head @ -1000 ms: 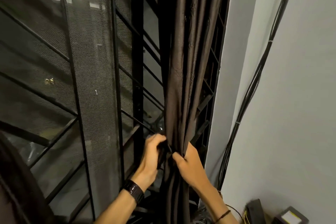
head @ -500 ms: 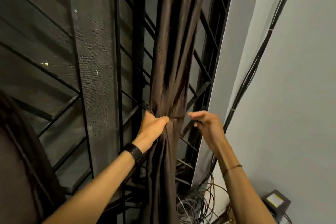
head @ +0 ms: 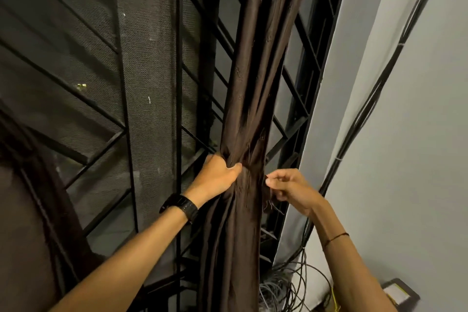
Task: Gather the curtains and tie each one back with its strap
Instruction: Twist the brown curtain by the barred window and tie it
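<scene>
A dark brown curtain [head: 255,63] hangs bunched into a narrow column in front of the black window grille. My left hand [head: 219,175] grips the gathered folds at mid height, thumb pressed across the front. My right hand [head: 288,187] sits just right of the bunch and pinches the frayed end of a thin dark strap [head: 268,199] between thumb and fingers. The strap's path round the curtain is hidden in the folds. A second dark curtain [head: 22,210] shows at the left edge.
A black metal grille with mesh screen [head: 141,83] stands behind the curtain. A bundle of black cables [head: 364,109] runs up the grey wall at right. Coiled wires [head: 283,286] and a small box [head: 398,294] lie on the floor at the lower right.
Both hands moved up the curtain from a low grip. My right hand came off the folds, swung out to the right, and now pinches the strap end close to the bunch.
</scene>
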`<state>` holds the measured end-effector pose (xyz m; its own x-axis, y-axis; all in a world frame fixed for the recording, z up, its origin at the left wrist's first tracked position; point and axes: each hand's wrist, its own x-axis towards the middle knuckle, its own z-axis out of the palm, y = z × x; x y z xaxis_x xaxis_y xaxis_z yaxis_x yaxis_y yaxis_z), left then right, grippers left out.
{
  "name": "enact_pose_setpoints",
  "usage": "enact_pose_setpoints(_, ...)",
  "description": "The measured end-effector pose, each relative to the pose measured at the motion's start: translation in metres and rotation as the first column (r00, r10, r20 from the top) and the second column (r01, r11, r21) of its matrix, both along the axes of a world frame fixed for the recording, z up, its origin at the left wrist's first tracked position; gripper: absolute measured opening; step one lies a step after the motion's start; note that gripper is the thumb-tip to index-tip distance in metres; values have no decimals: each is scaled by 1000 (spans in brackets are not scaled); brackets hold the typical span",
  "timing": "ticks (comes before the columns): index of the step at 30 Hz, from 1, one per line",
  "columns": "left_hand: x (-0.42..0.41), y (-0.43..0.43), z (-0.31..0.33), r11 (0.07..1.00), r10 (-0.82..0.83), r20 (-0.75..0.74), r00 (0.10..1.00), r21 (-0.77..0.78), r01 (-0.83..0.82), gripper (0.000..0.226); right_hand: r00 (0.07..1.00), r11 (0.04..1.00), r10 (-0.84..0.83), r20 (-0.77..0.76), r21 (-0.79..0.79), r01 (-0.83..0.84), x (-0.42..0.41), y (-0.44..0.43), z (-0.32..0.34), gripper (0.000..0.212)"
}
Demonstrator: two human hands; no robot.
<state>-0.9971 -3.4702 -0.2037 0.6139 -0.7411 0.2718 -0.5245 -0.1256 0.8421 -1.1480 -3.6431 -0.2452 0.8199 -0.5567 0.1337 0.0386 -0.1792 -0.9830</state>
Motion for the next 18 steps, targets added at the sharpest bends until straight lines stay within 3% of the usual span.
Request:
enact_pose_setpoints(2, -6, -4, 0, 994, 70, 144, 987, 78, -82, 41, 995, 992, -101, -9, -77, 100, -1, 11, 0, 23)
enact_pose_setpoints(5, -23, -10, 0, 958, 169, 345, 923, 163, -237, 58, 962, 960, -272, 30, 78, 269, 1, 41, -1, 28)
enact_pose_setpoints(7, -33, -15, -1, 958, 208, 322, 924, 122, -258, 61, 898, 898, -430, 93, 149, 415, 7, 60, -8, 24)
enact_pose_setpoints(11, -46, -13, 5, 975, 192, 149, 970, 80, -205, 54, 721, 730, -636, 275, -89, 678, 11, 90, -18, 14)
enact_pose_setpoints(13, -44, -11, 5, 994, 94, -56, 994, 57, -91, 43, 636, 664, -661, 398, -83, 743, 8, 108, -16, 11)
enact_pose_setpoints(15, -43, -11, 4, 998, -53, -342, 938, -3, 55, 35, 555, 598, -642, 529, -107, 794, 5, 125, -14, 15)
enact_pose_setpoints(18, -36, -9, 6, 979, -190, -483, 855, -32, 199, 58, 530, 545, -606, 593, -176, 820, 6, 129, -20, 8)
